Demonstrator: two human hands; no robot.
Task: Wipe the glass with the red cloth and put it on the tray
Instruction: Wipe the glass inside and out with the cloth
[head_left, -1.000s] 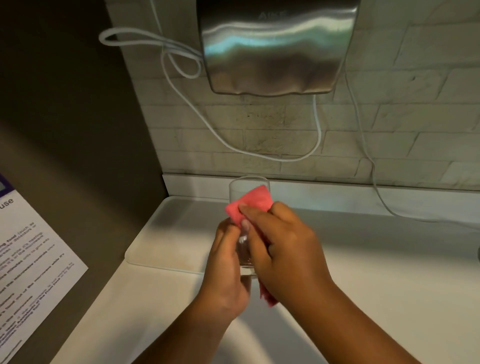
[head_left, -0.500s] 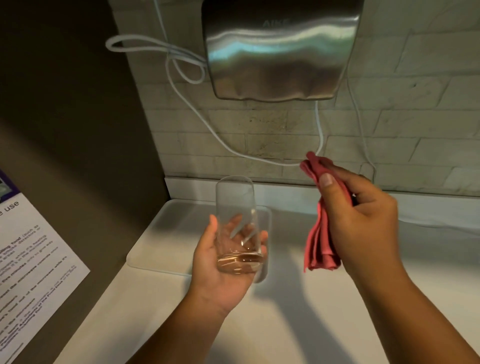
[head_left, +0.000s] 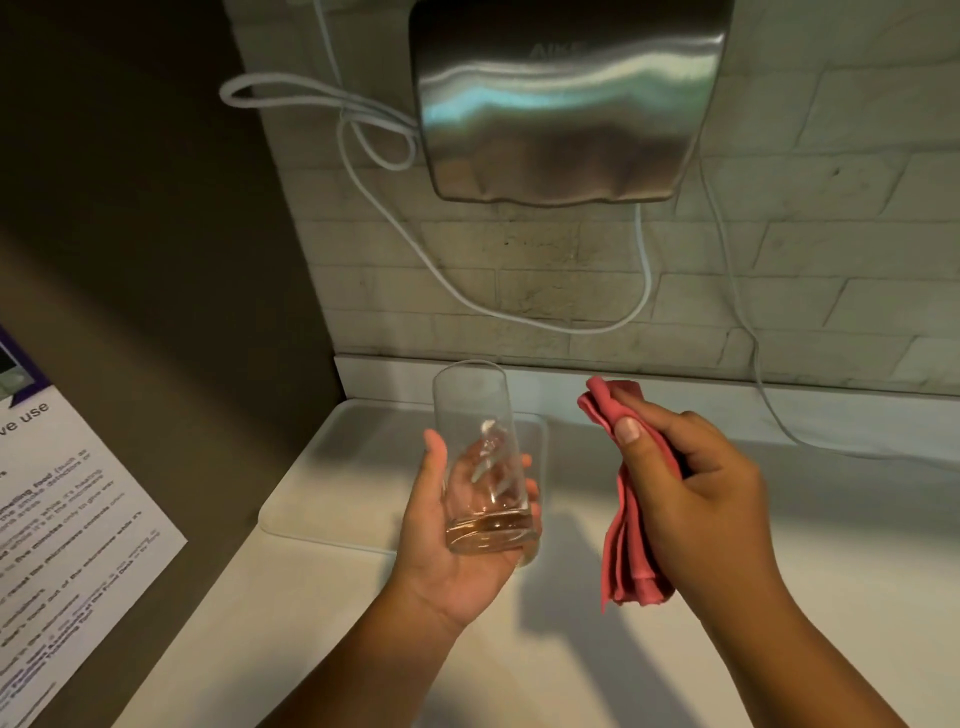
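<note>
A clear, tall drinking glass rests tilted in my left hand, its thick base in my palm and its mouth pointing away toward the wall. My fingers curl around its far side. The red cloth, folded into a bunch, hangs from my right hand, held a little to the right of the glass and apart from it. A white tray lies flat on the counter beneath and behind the glass, against the left wall.
A steel hand dryer is mounted on the tiled wall above, with white cables looping below it. A printed notice hangs on the dark left wall. The white counter stretches to the right.
My right hand has pulled the red cloth off the glass and away to the right. The left hand now holds the glass alone, tilted in its palm.
</note>
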